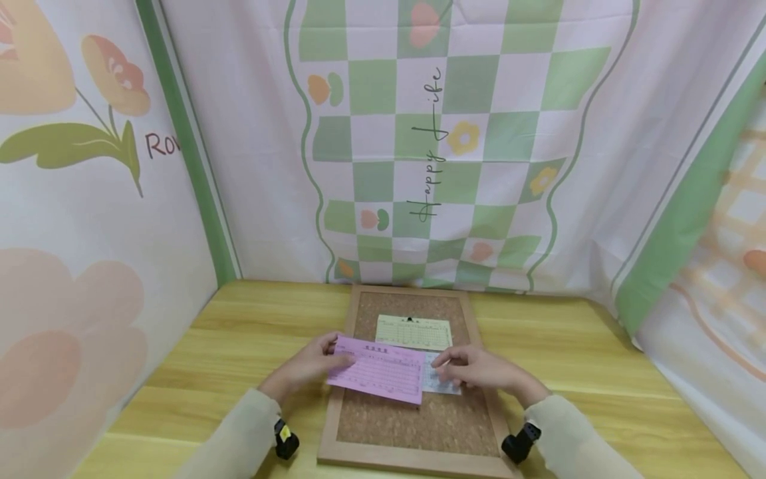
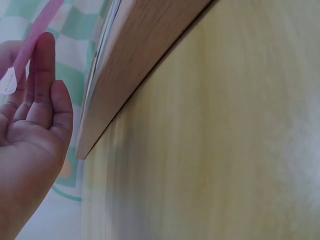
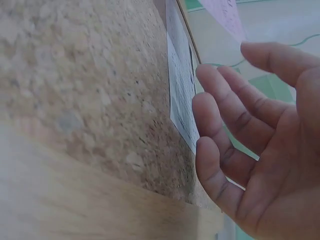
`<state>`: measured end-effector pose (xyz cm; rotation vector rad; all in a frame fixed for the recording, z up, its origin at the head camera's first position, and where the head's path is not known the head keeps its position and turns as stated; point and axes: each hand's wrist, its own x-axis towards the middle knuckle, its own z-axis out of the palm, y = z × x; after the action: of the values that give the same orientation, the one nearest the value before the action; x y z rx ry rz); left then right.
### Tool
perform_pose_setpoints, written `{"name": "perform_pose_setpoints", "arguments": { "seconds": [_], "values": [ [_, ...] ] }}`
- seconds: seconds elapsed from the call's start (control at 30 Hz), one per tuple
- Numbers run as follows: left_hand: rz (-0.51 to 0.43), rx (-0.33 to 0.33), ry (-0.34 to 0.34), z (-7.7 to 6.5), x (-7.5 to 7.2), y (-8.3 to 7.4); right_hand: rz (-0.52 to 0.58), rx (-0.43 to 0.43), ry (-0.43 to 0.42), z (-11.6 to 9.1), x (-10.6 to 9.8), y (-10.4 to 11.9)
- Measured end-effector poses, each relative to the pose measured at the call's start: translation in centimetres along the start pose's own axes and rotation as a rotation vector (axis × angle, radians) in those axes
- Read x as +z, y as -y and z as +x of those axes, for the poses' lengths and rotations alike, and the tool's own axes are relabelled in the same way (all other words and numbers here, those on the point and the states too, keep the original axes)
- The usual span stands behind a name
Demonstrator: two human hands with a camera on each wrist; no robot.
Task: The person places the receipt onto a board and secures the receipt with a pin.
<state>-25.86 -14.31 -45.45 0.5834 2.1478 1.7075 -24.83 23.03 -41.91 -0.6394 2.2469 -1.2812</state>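
My left hand [image 1: 308, 367] pinches a pink printed form [image 1: 378, 374] at its left edge, thumb on top and fingers beneath. The form is held over a cork board [image 1: 383, 426] and shows edge-on in the left wrist view. Partly covered by it, a pale blue printed slip [image 1: 443, 383] lies on the cork. Over that slip's right part hovers my right hand [image 1: 481, 369], fingers loosely bent and nothing between them in the right wrist view. Above both papers, a pale green printed slip [image 1: 413, 334] lies on the board with a small black fastener [image 1: 409, 319] at its top edge.
The board's wooden frame [image 1: 413, 456] rests on a yellow wood-grain table [image 1: 251, 346]. Behind the table hangs a green-and-white checked curtain [image 1: 419, 166]. Printed fabric [image 1: 90, 266] encloses the left side, and a similar panel [image 1: 718, 279] the right.
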Motion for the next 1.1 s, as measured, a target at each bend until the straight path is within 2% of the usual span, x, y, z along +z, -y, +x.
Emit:
{"name": "perform_pose_setpoints", "arguments": {
  "seconds": [0.13,0.3,0.8,1.1],
  "values": [
    [-0.011,-0.007,-0.005,0.1,0.3,0.1,0.018,0.008,0.028,0.1,0.4,0.0],
    [-0.016,-0.004,-0.005,0.3,0.6,0.0,0.026,-0.028,0.058,0.3,0.7,0.1],
    [-0.020,-0.016,-0.007,0.6,1.4,-0.7,-0.055,-0.041,0.017,0.5,1.2,0.4],
    [-0.048,-0.018,0.012,0.7,1.8,-0.7,-0.024,-0.072,0.023,0.1,1.2,0.6]
  ]
}}
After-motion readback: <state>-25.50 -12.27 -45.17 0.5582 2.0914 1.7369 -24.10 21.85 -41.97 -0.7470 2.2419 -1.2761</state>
